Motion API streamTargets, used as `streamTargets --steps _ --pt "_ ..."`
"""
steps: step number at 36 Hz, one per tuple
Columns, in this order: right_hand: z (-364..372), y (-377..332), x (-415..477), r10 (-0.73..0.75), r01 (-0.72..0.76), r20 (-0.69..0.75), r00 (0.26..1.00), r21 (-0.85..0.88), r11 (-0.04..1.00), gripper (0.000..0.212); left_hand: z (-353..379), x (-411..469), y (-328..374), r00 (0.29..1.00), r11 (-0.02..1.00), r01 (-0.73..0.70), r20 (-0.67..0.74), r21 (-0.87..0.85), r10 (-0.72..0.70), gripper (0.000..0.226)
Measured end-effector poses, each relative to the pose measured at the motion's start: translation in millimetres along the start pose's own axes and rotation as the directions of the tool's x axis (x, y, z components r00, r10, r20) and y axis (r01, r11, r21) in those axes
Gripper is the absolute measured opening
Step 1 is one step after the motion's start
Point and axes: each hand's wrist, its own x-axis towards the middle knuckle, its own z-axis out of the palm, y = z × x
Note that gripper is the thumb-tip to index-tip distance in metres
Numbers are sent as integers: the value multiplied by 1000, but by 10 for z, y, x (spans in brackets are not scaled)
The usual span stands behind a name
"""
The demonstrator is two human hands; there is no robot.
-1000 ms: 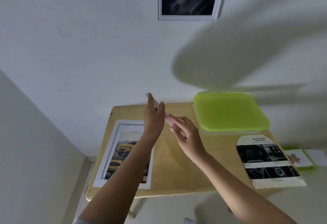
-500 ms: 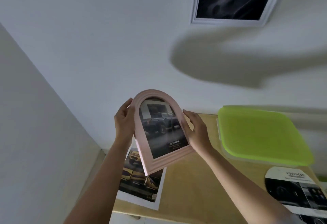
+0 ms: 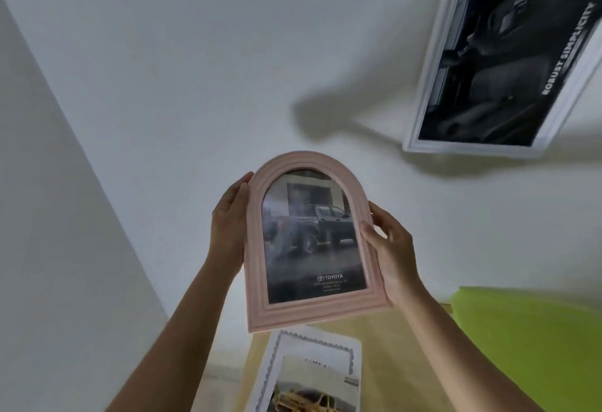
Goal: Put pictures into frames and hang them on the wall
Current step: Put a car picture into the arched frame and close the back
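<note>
- A pink arched frame (image 3: pixel 309 242) is held up in front of the white wall (image 3: pixel 163 69), face toward the camera, its rounded top upward and leaning slightly left.
- Inside the pink arched frame sits a dark picture of a pickup truck (image 3: pixel 312 232) with a "TOYOTA" logo near its lower edge; glare blurs part of it.
- The left hand (image 3: pixel 228 226) grips the left side of the pink arched frame: the thumb lies along the front of the rim and the fingers are closed around behind it, out of sight.
- The right hand (image 3: pixel 391 249) grips the right side of the pink arched frame, thumb pressed on the front rim and fingers curled around the edge to the back.
- Up and to the right of the pink arched frame, a white rectangular frame (image 3: pixel 426 86) hangs on the wall, apart from it, holding a dark print lettered "ROBUST SIMPLICITY".
- Below the pink arched frame stands a wooden table (image 3: pixel 391 362).
- On the table, directly under the pink arched frame, lies a loose sheet with a scalloped border and a yellow vehicle (image 3: pixel 309 376).
- To the lower right of the pink arched frame, a lime-green tray (image 3: pixel 527 346) rests on the table, partly hidden by the right forearm.
</note>
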Motion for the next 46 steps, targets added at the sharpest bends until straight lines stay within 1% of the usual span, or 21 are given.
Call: streamTargets --steps 3,5,8,12,15,19,23,27,30,33,39,46 --pt "178 -341 172 -104 108 -111 988 27 994 35 19 313 280 980 987 -144 149 76 132 36" --pt "291 -564 313 -172 184 -190 967 43 982 34 46 473 482 957 971 -221 214 92 197 36" --pt "429 -901 564 -247 279 -296 923 70 958 35 113 652 777 930 961 -269 276 58 244 31" --pt "557 -1386 891 -327 380 -372 869 80 921 39 242 978 1179 908 946 -322 298 42 296 35" --pt "610 -1809 1114 -409 450 -363 837 30 893 39 346 1214 1515 888 929 -371 296 6 353 37" --pt "701 -2292 1356 -501 515 -313 807 -45 856 41 419 1405 1898 863 894 -442 236 -76 447 38" --pt "805 -2618 1518 -584 587 -294 756 -89 805 41 442 1559 2150 848 870 -476 195 -130 493 37" --pt "901 -2852 1654 -642 624 -266 719 -157 765 42 469 1723 2327 825 840 -520 163 -153 541 37" --pt "971 -2965 1758 -643 614 -227 731 -194 766 44 501 1831 2417 804 814 -565 134 -136 580 38" --pt "1012 -2996 1830 -636 599 -209 743 -214 771 45 510 1942 2429 809 819 -562 127 -117 574 39" --pt "955 -2856 1872 -620 599 -198 759 -162 784 43 515 2008 2300 809 820 -560 136 -121 572 40" --pt "878 -2714 1907 -603 594 -213 769 -110 797 42 536 2010 2175 805 829 -546 198 -119 559 42"
